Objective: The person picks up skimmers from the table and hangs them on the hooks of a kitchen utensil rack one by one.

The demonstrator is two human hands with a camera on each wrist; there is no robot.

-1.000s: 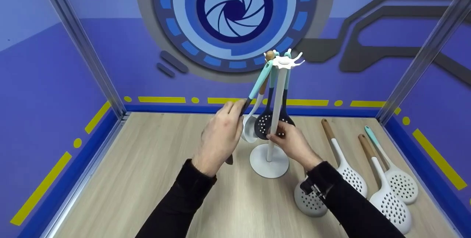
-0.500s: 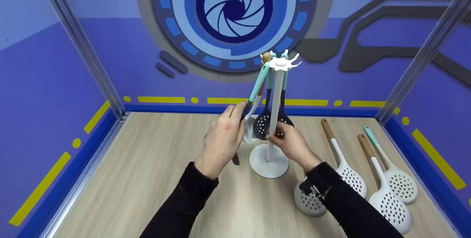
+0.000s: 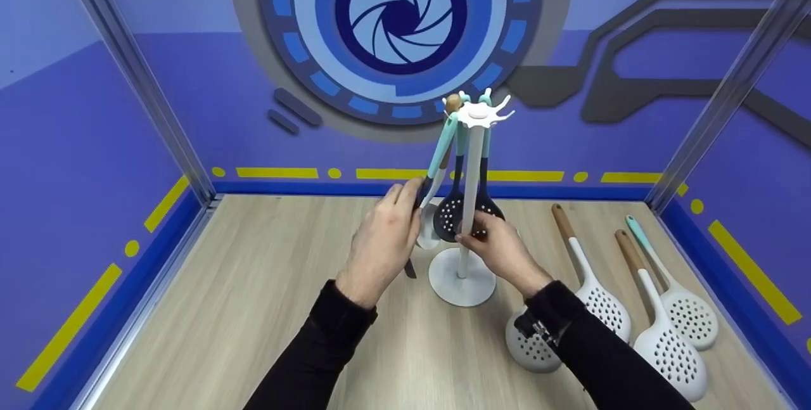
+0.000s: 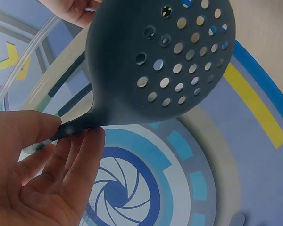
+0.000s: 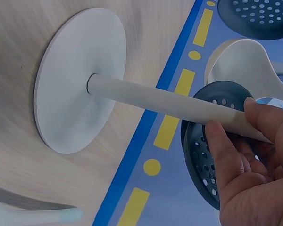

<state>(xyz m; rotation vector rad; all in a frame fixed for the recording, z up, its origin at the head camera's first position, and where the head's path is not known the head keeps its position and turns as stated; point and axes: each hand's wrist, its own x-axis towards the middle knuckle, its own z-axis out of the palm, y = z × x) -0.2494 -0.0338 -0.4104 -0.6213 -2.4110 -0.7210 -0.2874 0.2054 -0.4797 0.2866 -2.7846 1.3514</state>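
Observation:
My left hand [image 3: 381, 239] pinches the dark neck of a perforated skimmer [image 4: 115, 70] between thumb and fingers. Its teal handle [image 3: 442, 147] leans up to the hooks on the left side of a white utensil stand [image 3: 471, 169]; whether it is hooked I cannot tell. Low on the pole, the thumb and fingers of my right hand [image 3: 504, 248] grip the stand above its round base [image 5: 61, 103]. Behind the pole hang two dark skimmers [image 3: 448, 217] with teal handles. Beside them hangs a white ladle [image 5: 236, 66] with a wooden handle, partly hidden by my left hand in the head view.
On the table's right lie a wooden-handled white skimmer [image 3: 602, 308], another white skimmer [image 3: 665, 346] and a teal-handled pale skimmer [image 3: 687, 318]. A grey perforated head [image 3: 529, 350] lies partly under my right sleeve. Blue walls enclose the table's back and sides.
The stand's top has shifted slightly left with the hanging utensils. The held skimmer's handle stands a little more upright. My right hand stays on the pole.

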